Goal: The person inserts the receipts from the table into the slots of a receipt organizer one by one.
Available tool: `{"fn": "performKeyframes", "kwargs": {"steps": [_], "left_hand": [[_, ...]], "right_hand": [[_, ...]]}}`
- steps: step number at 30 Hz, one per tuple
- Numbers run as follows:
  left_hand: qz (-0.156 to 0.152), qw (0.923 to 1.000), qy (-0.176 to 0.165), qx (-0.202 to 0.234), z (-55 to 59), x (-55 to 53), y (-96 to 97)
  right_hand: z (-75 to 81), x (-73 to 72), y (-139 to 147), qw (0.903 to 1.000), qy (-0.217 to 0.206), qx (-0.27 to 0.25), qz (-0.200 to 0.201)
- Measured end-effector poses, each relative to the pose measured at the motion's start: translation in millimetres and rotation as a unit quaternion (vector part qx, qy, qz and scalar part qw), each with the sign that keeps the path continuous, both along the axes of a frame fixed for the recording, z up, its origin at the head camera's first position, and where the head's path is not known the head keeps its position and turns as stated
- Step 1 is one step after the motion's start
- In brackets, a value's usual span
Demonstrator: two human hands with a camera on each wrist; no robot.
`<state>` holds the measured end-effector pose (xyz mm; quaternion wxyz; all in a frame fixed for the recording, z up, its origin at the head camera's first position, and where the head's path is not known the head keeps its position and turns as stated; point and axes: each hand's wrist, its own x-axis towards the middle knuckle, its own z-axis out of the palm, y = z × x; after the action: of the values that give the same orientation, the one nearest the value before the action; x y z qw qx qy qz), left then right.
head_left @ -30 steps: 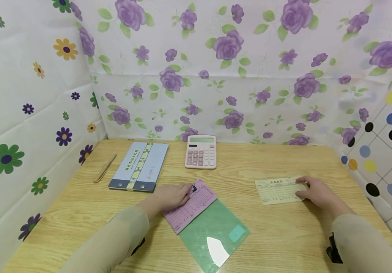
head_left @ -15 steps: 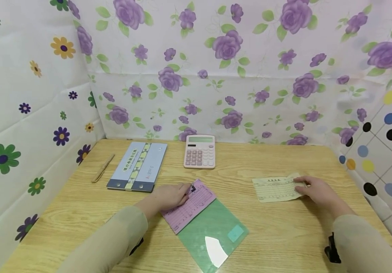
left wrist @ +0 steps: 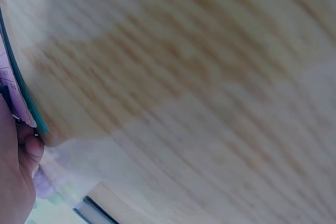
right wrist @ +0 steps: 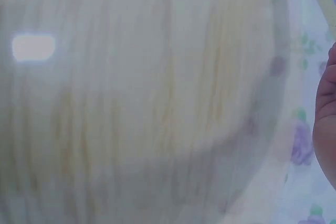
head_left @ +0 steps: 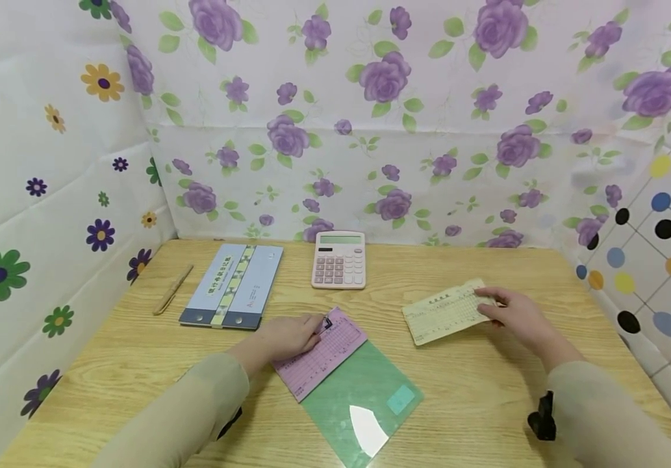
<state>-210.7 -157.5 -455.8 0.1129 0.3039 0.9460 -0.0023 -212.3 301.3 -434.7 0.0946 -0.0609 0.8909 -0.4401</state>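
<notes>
In the head view, my left hand [head_left: 290,337] grips the top of a green transparent clipboard [head_left: 358,390] at its dark metal clip [head_left: 327,323]. A pink printed form [head_left: 320,361] lies across the upper part of the board, partly under that hand. In the left wrist view, fingers [left wrist: 32,148] curl at the edge of the board. Off to the right, my right hand [head_left: 516,318] pinches the right end of a pale yellow printed slip [head_left: 446,312], which is tilted over the wooden table. Only the side of this hand and a strip of the slip show in the right wrist view.
A pink calculator [head_left: 338,260] lies at the back middle of the wooden table [head_left: 464,416]. Left of it are a blue ledger pad [head_left: 232,285] and a tan pen [head_left: 173,290]. Flower-patterned cloth [head_left: 312,169] stands behind the table, with more cloth at both sides.
My right hand has lifted the yellow slip and moved it left, toward the clipboard, with its far edge tipping up. My left hand stays on the clip.
</notes>
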Motion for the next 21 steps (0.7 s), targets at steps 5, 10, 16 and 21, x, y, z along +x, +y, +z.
{"fn": "performKeyframes", "kwargs": {"steps": [5, 10, 16, 21], "left_hand": [[0.0, 1.0, 0.001, 0.002, 0.6, 1.0, -0.1], [0.006, 1.0, -0.001, 0.007, 2.5, 1.9, 0.1], [0.01, 0.9999, -0.004, 0.009, 2.5, 2.0, 0.6], [0.005, 0.9999, -0.001, 0.009, 2.3, 2.6, 0.6]], "right_hand": [[2.8, -4.3, -18.8, 0.9994, -0.006, -0.034, 0.004], [4.3, -7.8, -42.7, 0.9976, -0.021, -0.057, 0.032], [1.2, -10.1, -79.6, 0.9944, -0.037, -0.073, 0.067], [-1.5, -10.6, -110.2, 0.9925, -0.039, -0.061, 0.098]]}}
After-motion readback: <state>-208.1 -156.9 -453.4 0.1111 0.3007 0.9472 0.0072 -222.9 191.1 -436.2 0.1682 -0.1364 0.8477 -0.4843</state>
